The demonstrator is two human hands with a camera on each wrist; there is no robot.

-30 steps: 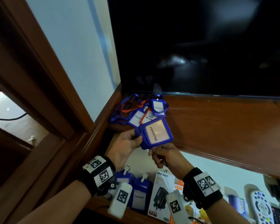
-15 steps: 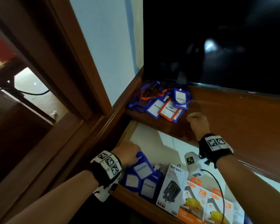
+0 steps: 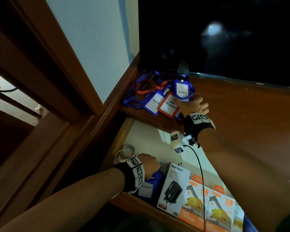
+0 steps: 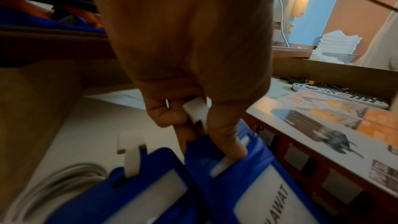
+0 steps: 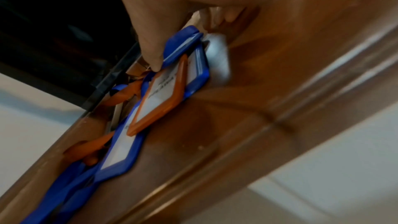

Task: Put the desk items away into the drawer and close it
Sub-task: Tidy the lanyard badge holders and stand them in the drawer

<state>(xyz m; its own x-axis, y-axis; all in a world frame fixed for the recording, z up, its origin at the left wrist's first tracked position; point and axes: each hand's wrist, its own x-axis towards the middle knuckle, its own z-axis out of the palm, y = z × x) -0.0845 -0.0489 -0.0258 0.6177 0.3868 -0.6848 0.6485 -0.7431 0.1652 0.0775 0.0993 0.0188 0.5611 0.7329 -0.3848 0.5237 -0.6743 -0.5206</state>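
Observation:
The drawer point(image 3: 147, 134) under the wooden desk top point(image 3: 241, 118) stands pulled out. My left hand point(image 3: 149, 162) is down in its near left corner. There its curled fingers point(image 4: 224, 135) pinch the top of a blue "PELAWAT" badge holder point(image 4: 247, 185), which lies beside a second blue holder point(image 4: 129, 186). My right hand point(image 3: 191, 104) is on the desk at a pile of badge holders with blue and orange lanyards point(image 3: 141, 92). Its thumb point(image 5: 150, 54) and fingers pinch the topmost blue holder point(image 5: 183, 45), which lies over an orange one point(image 5: 159, 94).
The drawer also holds a white charger box point(image 3: 174, 186), two orange boxes point(image 3: 208, 205), a coiled white cable point(image 3: 126, 150) and a remote point(image 4: 340, 94). A dark TV screen point(image 3: 224, 30) stands at the back of the desk. A wooden frame point(image 3: 57, 64) runs along the left.
Both hands held one blue holder above the drawer. My left hand has taken it down into the drawer. My right hand let go, reached to the desk pile and took hold of another.

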